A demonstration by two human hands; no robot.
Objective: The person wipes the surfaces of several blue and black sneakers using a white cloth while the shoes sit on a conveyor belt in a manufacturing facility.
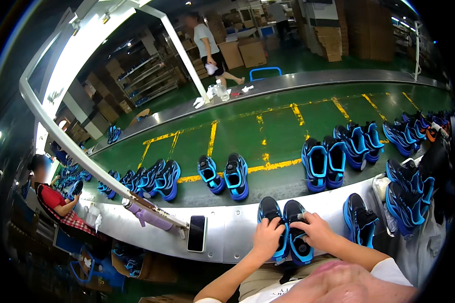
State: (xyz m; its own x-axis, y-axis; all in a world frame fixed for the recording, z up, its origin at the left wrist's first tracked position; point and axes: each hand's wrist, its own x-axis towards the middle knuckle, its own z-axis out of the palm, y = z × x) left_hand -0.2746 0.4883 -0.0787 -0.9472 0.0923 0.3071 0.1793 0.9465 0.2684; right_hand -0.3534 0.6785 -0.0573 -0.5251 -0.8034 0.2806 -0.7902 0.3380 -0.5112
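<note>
A pair of black and blue sneakers stands side by side at the metal table's near edge, toes pointing away from me. My left hand (269, 237) rests over the left sneaker (269, 208), its fingers bent onto the upper near the opening. The right sneaker (294, 208) is under my right hand (316, 231), whose fingers curl at its tongue and laces. Something pale shows at that hand's fingertips, too small to name. My hands partly cover both shoe openings. Just right of them, a single matching sneaker (360, 222) stands on the table.
A phone (197, 233) and a purple bottle (149, 216) lie left on the table (227, 222). Sneaker pairs line the green conveyor (268, 126) beyond. A tray (381, 202) with more sneakers stands right. A white lamp frame (81, 146) slants across the left, near a seated person in red.
</note>
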